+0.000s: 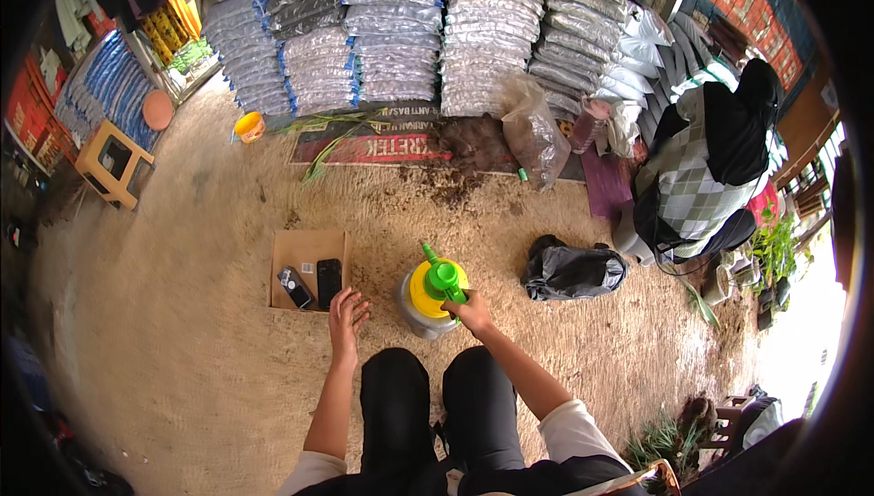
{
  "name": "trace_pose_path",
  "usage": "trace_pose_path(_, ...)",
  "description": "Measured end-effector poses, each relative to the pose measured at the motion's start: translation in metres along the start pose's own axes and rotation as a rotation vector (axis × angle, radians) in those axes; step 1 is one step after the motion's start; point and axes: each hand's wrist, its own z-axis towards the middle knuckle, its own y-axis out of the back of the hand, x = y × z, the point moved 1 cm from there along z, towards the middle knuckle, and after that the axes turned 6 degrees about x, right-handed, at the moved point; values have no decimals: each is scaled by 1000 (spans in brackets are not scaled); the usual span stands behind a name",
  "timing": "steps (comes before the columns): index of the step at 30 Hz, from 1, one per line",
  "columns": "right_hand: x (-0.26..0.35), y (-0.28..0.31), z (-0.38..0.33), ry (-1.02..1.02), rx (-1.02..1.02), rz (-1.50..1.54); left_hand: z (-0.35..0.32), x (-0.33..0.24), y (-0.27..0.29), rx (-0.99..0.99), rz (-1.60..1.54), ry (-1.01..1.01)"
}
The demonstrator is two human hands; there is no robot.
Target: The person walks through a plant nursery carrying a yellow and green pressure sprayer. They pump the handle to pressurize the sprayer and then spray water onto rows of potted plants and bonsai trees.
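A pump sprayer [416, 321] with a greyish body, yellow collar and green head stands upright on the ground before my knees. My right hand [470, 311] is closed on the green handle at the sprayer's right side. My left hand [347, 316] is open and holds nothing, its fingers apart near the lower right corner of a shallow cardboard box [289, 247]. In that box lie a black phone [329, 283] and a small dark device [294, 287] with a light round part.
A black plastic bag [574, 273] lies right of the sprayer. Tall stacks of filled bags [492, 32] line the back, behind dark soil [473, 141] on a banner. Another person [710, 159] crouches at right. A yellow stool [115, 164] and orange tub [249, 126] are at left.
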Motion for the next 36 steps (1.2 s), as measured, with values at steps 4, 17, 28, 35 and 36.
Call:
trace_pose_path(4,0,4,4,2,-60,-77,-31,-28,-7,-11,20,68)
trace_pose_path(17,261,8,-203,22,-167,-47,-172,-255,-143,360,453,-458)
trace_pose_path(28,403,22,-419,82,-471,34,-319,-415,-321,1104,659,-587)
trace_pose_path(35,392,86,-512,42,-737,180,-406,-404,-431,1446,428,-397)
trace_pose_path(36,390,101,-525,52,-771,201,-420,-398,-451,1488,441,-403)
